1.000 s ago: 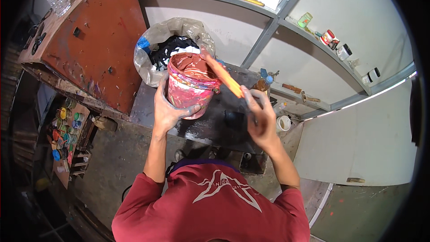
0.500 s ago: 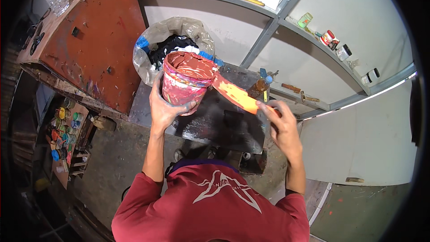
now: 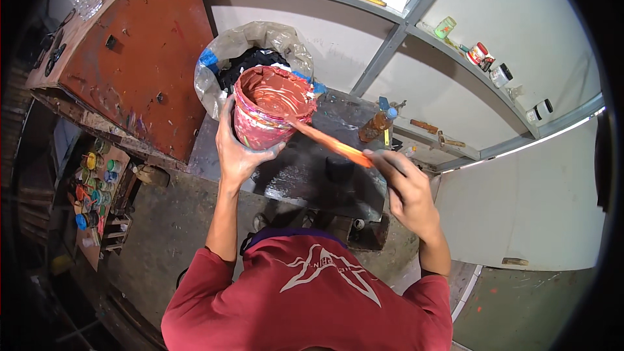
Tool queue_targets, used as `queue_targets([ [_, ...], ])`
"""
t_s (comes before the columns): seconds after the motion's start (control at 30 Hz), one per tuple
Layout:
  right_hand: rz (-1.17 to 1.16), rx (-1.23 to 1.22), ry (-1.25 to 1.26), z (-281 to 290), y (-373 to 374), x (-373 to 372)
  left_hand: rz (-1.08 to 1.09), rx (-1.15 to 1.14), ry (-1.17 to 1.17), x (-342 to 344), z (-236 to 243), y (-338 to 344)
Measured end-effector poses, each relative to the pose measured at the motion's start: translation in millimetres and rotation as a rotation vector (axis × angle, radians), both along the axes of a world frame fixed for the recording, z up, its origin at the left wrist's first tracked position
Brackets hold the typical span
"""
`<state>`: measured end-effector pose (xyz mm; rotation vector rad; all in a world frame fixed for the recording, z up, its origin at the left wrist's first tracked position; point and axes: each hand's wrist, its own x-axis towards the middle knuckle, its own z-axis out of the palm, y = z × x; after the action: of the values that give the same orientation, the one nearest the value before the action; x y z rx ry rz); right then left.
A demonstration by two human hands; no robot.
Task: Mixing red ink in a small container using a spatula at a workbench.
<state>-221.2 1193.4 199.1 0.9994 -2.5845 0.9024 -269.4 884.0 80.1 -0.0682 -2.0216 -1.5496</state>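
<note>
My left hand point(image 3: 239, 153) is closed round the lower side of a paint-smeared tub point(image 3: 260, 131), tilted with its mouth showing. Thick brick-red paint point(image 3: 276, 94) with lighter streaks fills the tub. In my right hand point(image 3: 409, 190) is a flat spatula point(image 3: 335, 145), orange toward the grip and coated with red paint toward its tip. The spatula's far end meets the tub's right rim. Both hands are held above a dark table point(image 3: 305, 185).
Behind the tub stands a plastic-bag-lined bin point(image 3: 209, 84) with dark cloth inside. A bottle of brown liquid point(image 3: 377, 127) stands at the table's right. A reddish-brown cabinet point(image 3: 136, 71) rises at left; paint jars point(image 3: 97, 198) crowd a low stand. Small jars point(image 3: 478, 53) line the wall ledge.
The spatula has shifted left and turned more edge-on, its tip now at the tub's near right rim. The tub has moved slightly up and left, showing more of its inside.
</note>
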Motion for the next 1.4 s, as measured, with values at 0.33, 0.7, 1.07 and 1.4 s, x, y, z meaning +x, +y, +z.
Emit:
queue_targets([
  [0.33,0.055,-0.006,0.097,-0.1,1.0,-5.0,0.042,-0.125,0.034,11.6,6.4,-3.9],
  [0.7,0.034,0.123,0.113,-1.7,10.1,-12.6,0.082,-0.147,0.087,22.8,16.8,-3.1],
  [1.07,0.201,0.198,0.061,14.8,46.2,-44.8,-0.298,0.151,-0.018,31.7,18.5,-19.3],
  [1.4,0.315,0.188,0.141,20.1,41.0,-57.6,-0.485,0.297,-0.088,38.0,1.9,-35.0],
])
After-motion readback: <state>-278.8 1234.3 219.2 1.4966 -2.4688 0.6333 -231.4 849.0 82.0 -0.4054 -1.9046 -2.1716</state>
